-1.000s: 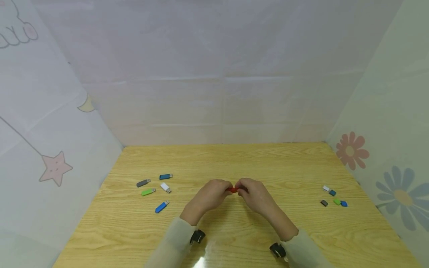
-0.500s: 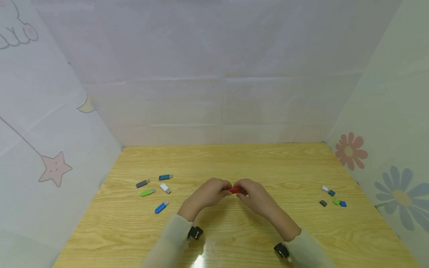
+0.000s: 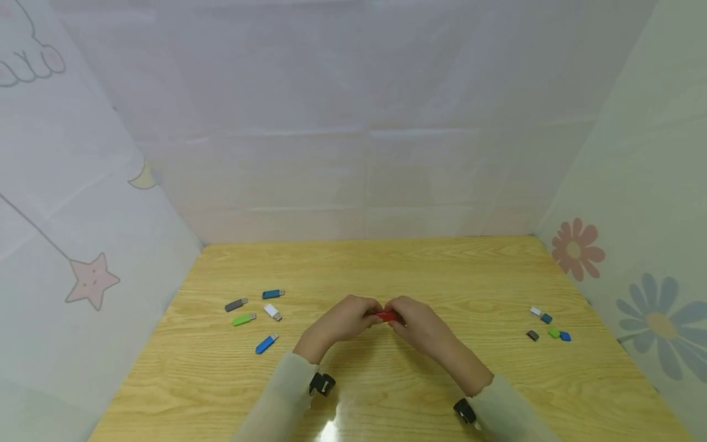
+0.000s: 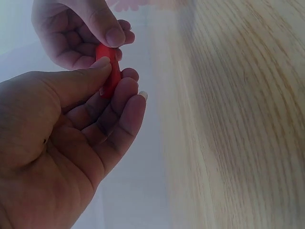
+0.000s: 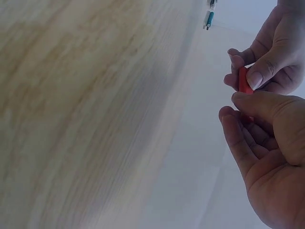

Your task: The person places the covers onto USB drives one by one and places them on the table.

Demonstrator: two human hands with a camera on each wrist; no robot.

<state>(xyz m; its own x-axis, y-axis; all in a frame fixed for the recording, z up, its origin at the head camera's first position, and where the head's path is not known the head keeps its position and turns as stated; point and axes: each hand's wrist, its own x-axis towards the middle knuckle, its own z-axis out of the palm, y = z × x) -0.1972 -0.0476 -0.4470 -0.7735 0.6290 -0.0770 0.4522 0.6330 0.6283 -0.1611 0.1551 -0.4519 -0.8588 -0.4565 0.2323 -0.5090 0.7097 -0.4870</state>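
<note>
Over the middle of the table, both hands hold one small red USB stick [image 3: 386, 315], its plug not showing. My left hand [image 3: 343, 320] pinches one end between thumb and fingers. The other end is pinched by my right hand [image 3: 422, 324]. In the left wrist view the red body [image 4: 113, 78] runs from one thumb to the other, the two hands almost touching. Seen from the right wrist, the red piece [image 5: 244, 81] is partly covered by both thumbs [image 5: 257, 78].
Several uncapped USB sticks lie at the left: dark blue [image 3: 272, 294], grey [image 3: 235, 304], green [image 3: 242, 320], white [image 3: 271, 310] and bright blue [image 3: 266, 344]. Loose caps lie at the right, among them a white cap [image 3: 536, 311] and a grey cap [image 3: 533, 335]. Fabric walls enclose the table [image 3: 364, 264].
The red stick shows more of its length between the fingers than one second ago. Both hands have shifted slightly, the left wrist a little leftward. The things on the table stay put.
</note>
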